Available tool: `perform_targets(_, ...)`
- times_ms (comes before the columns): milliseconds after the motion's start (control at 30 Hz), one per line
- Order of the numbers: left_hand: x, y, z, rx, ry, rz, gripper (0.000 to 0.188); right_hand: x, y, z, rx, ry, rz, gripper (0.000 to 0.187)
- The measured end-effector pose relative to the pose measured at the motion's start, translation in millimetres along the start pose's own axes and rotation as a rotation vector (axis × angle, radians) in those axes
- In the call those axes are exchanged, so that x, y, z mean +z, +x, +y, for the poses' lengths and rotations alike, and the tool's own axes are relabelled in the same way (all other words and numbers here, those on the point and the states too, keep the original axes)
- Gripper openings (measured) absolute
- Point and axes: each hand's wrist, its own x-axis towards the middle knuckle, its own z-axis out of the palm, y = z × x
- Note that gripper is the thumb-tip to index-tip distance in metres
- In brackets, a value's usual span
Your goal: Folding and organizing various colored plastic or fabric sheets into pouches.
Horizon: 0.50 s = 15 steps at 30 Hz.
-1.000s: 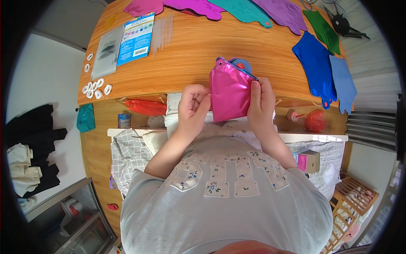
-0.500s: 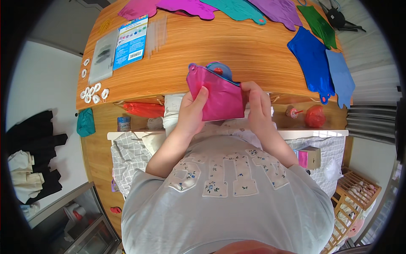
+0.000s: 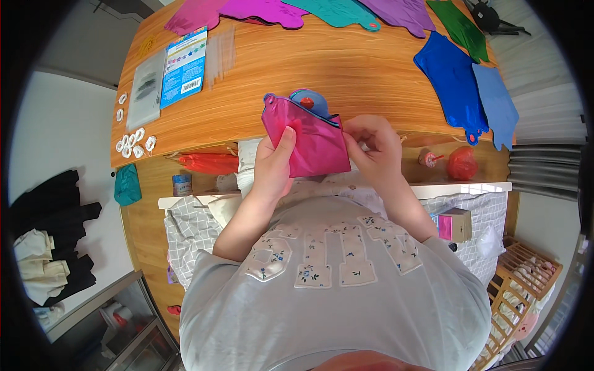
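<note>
A shiny pink foil balloon point(image 3: 318, 148), folded flat into a rough square, is held up in front of my chest, just over the table's near edge. My left hand point(image 3: 276, 162) grips its left side, thumb pressed flat on the front and the other fingers behind. At the upper right corner my right hand point(image 3: 375, 147) pinches the edge between thumb and bent fingers. A blue rounded tab point(image 3: 315, 104) with a red spot sticks up behind the pink foil's dark-edged top. What lies inside the folds is hidden.
Flat foil balloons lie along the far side of the wooden table point(image 3: 346, 68), with a blue one point(image 3: 455, 80) at the right. At the left are a blue printed card point(image 3: 184, 71), clear plastic sleeves point(image 3: 219, 55) and several white ribbon coils point(image 3: 131, 143). An open drawer holds a red bag point(image 3: 207, 163).
Both hands and the pink balloon have shifted slightly left. My right hand has turned, its fingers now curled into a pinch at the balloon's upper right corner.
</note>
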Motion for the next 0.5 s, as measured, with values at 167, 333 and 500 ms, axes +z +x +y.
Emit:
perform_targets(167,0,2,1,-0.002,0.035,-0.011,0.033,-10,9,7,-0.191,-0.100,-0.114,0.014)
perform_targets(333,2,2,1,0.017,0.077,0.018,0.032,-3,6,-1,-0.095,0.041,-0.079,0.016)
perform_targets(500,2,2,0,0.020,0.080,0.049,0.032,3,0,2,0.000,-0.022,-0.011,0.014)
